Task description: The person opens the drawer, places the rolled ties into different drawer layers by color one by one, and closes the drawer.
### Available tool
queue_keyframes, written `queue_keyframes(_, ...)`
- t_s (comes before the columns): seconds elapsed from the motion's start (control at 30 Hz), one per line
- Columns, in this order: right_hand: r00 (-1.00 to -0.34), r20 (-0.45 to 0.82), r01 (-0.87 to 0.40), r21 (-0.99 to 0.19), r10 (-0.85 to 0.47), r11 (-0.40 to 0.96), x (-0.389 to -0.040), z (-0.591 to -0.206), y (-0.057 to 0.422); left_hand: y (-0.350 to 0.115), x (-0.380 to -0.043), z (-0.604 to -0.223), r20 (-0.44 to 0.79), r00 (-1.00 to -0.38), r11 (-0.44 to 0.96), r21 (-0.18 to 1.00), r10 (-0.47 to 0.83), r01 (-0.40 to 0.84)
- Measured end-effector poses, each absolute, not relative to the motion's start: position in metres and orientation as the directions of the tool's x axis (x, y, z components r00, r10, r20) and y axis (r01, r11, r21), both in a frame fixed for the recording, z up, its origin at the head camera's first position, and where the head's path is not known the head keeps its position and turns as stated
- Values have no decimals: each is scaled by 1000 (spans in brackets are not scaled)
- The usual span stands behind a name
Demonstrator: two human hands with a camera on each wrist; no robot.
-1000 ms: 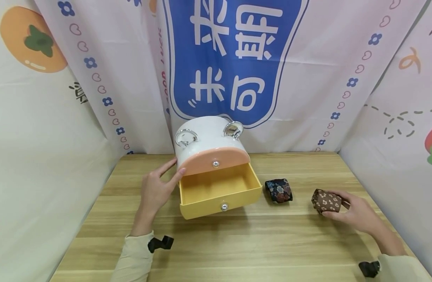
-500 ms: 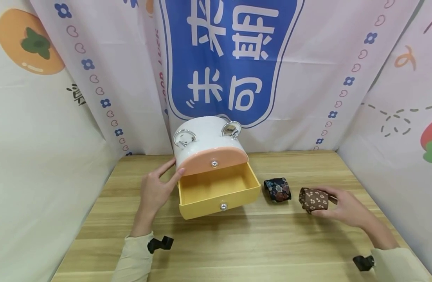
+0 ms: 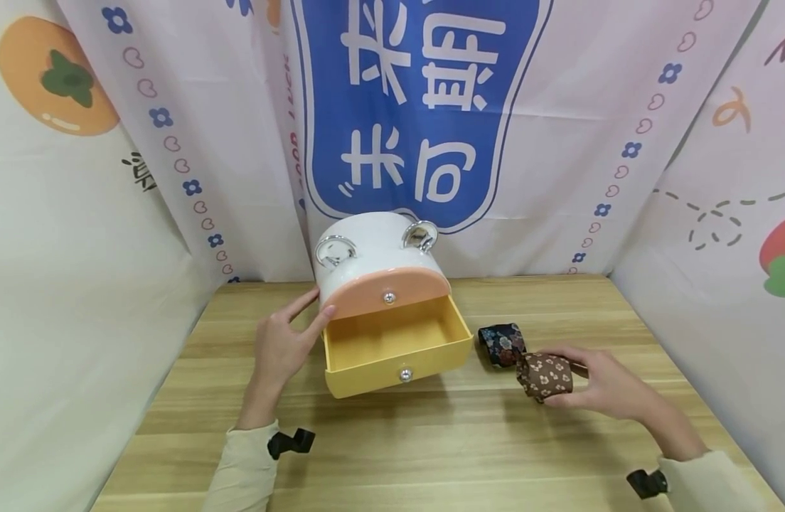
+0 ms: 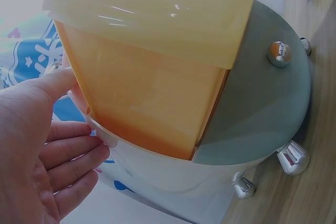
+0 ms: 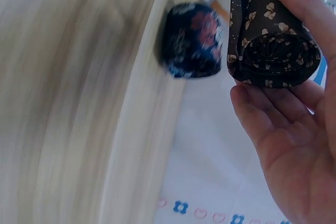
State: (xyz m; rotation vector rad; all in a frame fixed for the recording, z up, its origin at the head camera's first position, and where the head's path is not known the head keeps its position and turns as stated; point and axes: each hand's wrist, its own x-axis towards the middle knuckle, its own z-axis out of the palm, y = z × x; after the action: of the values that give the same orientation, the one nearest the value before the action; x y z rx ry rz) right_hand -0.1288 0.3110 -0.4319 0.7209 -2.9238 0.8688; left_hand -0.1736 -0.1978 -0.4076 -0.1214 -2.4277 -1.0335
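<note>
My right hand grips a rolled-up brown necktie with pale flowers, held above the table. In the right wrist view, the spiral end of this brown necktie faces the camera, the thumb on one side and fingers on the other. Just behind it in the head view lies a second rolled necktie, dark with coloured flowers, partly covered. My left hand rests against the left side of a small white drawer cabinet, thumb at the front edge, fingers fairly straight. Its yellow drawer is pulled out.
Above the yellow drawer is a closed peach drawer with a round knob. Two silver ring shapes stand on the cabinet's top. The left wrist view shows a grey-green front and silver feet. Printed cloth hangs behind the wooden table.
My right hand has carried the brown necktie leftward, from the right side of the table to beside the dark one. The left hand and the cabinet have stayed in place.
</note>
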Motion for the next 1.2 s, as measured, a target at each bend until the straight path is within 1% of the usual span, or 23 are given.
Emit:
queue_keyframes(0.3, -854, 114, -489, -508, -508, 709, -123, -419, 281, -200, -173, -407, 480, -870, 718, 644, -109, 265)
queue_keyframes(0.57, -817, 100, -541, -474, -568, 695, -128, -402, 260, -201, -173, -409, 483, -868, 703, 656, -110, 276)
queue_keyframes(0.83, -776, 95, -577, -509, -624, 639, -134, -379, 246, -199, -171, -407, 490, -865, 722, 636, -106, 272)
queue_keyframes(0.93, -757, 92, -584, -538, -647, 607, -136, -369, 241, -200, -171, -407, 489, -866, 726, 633, -105, 269)
queue_keyframes(1.07, -733, 116, -607, -557, -670, 567, -140, -357, 234, -201, -172, -406, 488, -866, 730, 631, -110, 262)
queue_keyframes(1.2, -729, 136, -623, -536, -671, 569, -144, -346, 230, -199, -173, -406, 490, -865, 735, 625, -108, 263)
